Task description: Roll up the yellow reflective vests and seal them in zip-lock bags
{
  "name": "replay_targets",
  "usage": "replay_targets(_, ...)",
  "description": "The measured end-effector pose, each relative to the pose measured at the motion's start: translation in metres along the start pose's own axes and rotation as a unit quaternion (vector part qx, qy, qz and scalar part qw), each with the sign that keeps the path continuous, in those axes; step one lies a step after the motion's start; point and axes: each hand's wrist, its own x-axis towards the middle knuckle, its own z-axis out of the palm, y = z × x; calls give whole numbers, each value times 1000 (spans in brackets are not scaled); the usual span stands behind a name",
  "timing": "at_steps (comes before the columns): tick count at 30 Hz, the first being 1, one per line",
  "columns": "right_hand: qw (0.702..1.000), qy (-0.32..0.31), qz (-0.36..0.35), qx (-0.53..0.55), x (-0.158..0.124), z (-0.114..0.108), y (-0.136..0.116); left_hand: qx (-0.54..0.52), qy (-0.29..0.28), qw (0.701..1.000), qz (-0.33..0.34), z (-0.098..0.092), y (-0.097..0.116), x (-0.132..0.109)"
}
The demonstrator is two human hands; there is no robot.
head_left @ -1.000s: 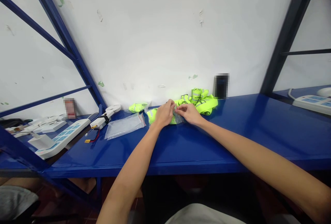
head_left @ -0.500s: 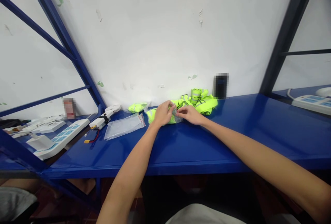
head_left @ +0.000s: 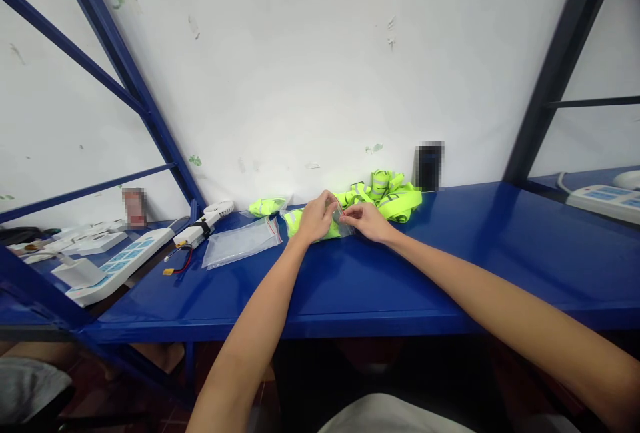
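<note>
A clear zip bag (head_left: 346, 227) with a bright yellow-green reflective strap (head_left: 293, 221) inside lies on the blue table. My left hand (head_left: 317, 217) is closed on the bag's upper edge, the strap partly hidden under it. With thumb and forefinger, my right hand (head_left: 367, 221) pinches the same bag near its opening. Behind my right hand sits a loose heap of yellow-green reflective straps (head_left: 399, 199). To the left are flat clear zip bags (head_left: 243, 243) with a red line along the edge, and another bagged yellow-green strap (head_left: 267, 207) against the wall.
A white handheld fan (head_left: 203, 226) and a battery with red and yellow leads (head_left: 181, 259) lie at the left. Beyond them is a white power strip (head_left: 123, 266). A blurred dark object (head_left: 429, 167) leans on the wall. Blue frame posts (head_left: 135, 86) rise at the left.
Both hands stay on the bag with only slight finger movement. The view has shifted a little; nothing else has visibly moved.
</note>
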Motion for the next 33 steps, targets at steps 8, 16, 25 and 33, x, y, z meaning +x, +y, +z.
replay_targets(8,1000,5,21,-8,2,1,-1,4,-1,1000,0,1,0,0)
replay_targets(16,999,27,15,-37,2,4,-2,-4,6,1000,11,0,0,-1)
replay_targets(25,995,50,-16,-86,1,8,-6,-23,14,1000,3,-2,0,1)
replay_targets(33,997,-66,-37,-15,-3,-6,-4,-24,59,998,7,-1,0,-5)
